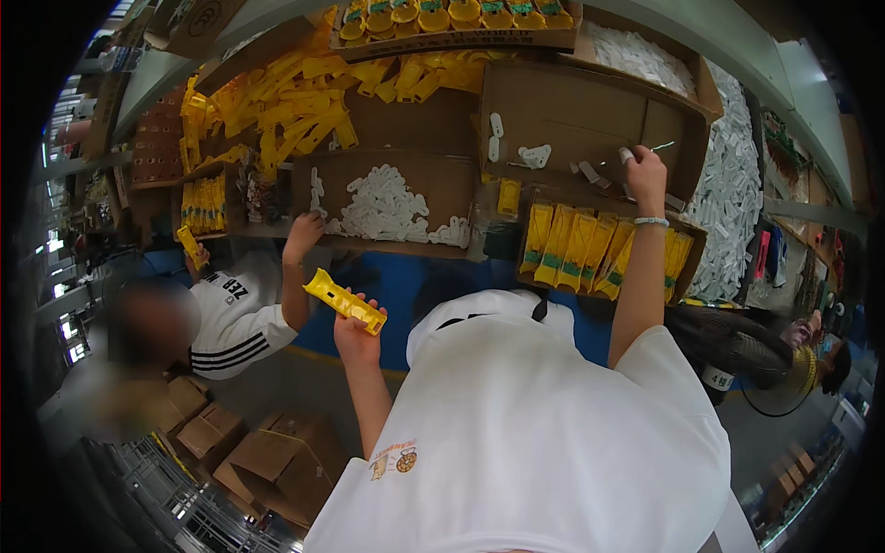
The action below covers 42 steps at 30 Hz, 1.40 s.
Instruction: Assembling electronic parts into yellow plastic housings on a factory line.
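My left hand point(358, 334) is closed round a long yellow plastic housing point(343, 300), holding it tilted in front of my body. My right hand point(647, 175) reaches into a shallow cardboard box point(572, 101) at the upper right, its fingers drawn together. Something small and white point(626, 155) shows at its fingertips; I cannot tell whether it is a held part or a finger cover. Inside that box lie a few white plastic pieces point(534, 157). Below my right wrist, a carton point(527, 269) holds a row of yellow housings point(579, 247) with green parts in them.
A co-worker point(241, 309) at left holds a yellow piece and reaches toward a box of white plastic parts point(383, 205). Yellow housings point(295, 101) are heaped behind. More white parts point(728, 184) lie at right, near a black fan point(733, 341). Cardboard cartons point(286, 461) stand lower left.
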Tool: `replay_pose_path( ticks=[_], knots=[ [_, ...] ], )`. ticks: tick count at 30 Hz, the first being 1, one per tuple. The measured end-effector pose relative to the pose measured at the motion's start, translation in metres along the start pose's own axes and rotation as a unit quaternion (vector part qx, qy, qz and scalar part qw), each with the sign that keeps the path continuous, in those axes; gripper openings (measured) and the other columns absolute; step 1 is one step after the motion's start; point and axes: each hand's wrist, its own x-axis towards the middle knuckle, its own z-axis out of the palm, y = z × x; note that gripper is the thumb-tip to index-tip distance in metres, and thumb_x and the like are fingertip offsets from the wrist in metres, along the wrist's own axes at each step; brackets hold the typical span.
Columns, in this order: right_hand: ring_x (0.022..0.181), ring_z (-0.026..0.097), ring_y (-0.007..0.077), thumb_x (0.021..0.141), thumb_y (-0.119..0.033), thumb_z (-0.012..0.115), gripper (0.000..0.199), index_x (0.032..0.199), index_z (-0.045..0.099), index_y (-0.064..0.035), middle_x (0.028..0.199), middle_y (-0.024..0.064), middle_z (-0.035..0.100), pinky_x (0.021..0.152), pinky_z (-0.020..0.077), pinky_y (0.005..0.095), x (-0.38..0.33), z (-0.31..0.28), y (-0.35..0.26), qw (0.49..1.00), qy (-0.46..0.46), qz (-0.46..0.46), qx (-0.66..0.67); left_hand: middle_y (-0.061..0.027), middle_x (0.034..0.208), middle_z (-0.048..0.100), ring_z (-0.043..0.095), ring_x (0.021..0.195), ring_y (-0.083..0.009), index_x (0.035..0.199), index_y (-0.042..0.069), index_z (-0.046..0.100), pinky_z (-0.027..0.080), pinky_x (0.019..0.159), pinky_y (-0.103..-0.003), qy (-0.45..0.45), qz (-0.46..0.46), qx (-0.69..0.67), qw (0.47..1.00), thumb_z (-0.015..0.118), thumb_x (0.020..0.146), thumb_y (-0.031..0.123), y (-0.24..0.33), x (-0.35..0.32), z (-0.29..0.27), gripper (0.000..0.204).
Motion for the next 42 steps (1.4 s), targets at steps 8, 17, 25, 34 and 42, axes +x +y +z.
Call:
replay_pose_path(
  ticks=[8,17,25,34,42],
  knots=[
    [0.09,0.064,0.0322,0.08,-0.013,0.062,0.029,0.105,0.065,0.0003,0.099,0.0183,0.067,0.08,0.0505,0.0383,-0.037,-0.019,0.041,0.988,-0.076,-0.083,0.102,-0.0138,0.108,0.052,0.058,0.093,-0.0286,0.128,0.006,0.042,0.052,0.08,-0.045,-0.129,-0.042,0.058,0.989,0.043,0.058,-0.007,-0.027,0.006,0.062,0.071],
    [0.086,0.063,0.0339,0.082,-0.02,0.062,0.027,0.1,0.064,0.0001,0.088,0.0179,0.066,0.08,0.0494,0.042,-0.04,0.048,0.016,0.996,-0.023,-0.083,0.01,-0.0137,0.105,0.054,0.059,0.088,-0.0269,0.129,0.004,0.045,0.054,0.076,-0.042,-0.279,-0.044,0.15,0.948,0.046,0.058,-0.004,-0.053,-0.008,0.175,0.072],
    [0.079,0.062,0.011,0.096,-0.019,0.054,0.024,0.103,0.058,0.0032,0.09,0.0044,0.065,0.073,0.0519,0.0254,-0.07,-0.009,0.024,0.884,0.025,0.048,0.464,-0.0116,0.097,0.054,0.054,0.07,-0.0189,0.126,0.005,0.046,0.046,0.058,-0.028,-0.363,-0.12,0.174,0.908,0.049,0.061,0.003,-0.061,-0.015,0.177,0.066],
    [0.085,0.062,0.0266,0.092,-0.021,0.059,0.023,0.097,0.061,0.0003,0.094,0.0139,0.064,0.073,0.0498,0.0362,-0.088,-0.002,0.079,0.96,0.102,0.016,0.259,-0.0041,0.083,0.049,0.049,0.066,-0.0105,0.111,0.007,0.046,0.042,0.053,-0.023,-0.324,0.049,0.401,0.855,0.061,0.075,-0.003,-0.119,0.015,0.211,0.04],
    [0.109,0.046,0.0396,0.083,-0.022,0.062,0.022,0.098,0.065,-0.0069,0.113,0.02,0.058,0.092,0.0399,0.0486,-0.088,-0.02,0.049,0.996,0.072,0.041,-0.028,-0.0046,0.089,0.048,0.051,0.077,-0.0157,0.109,0.002,0.047,0.044,0.072,-0.031,-0.242,0.071,0.261,0.932,0.061,0.073,-0.003,-0.156,0.102,0.235,0.039]
  ],
)
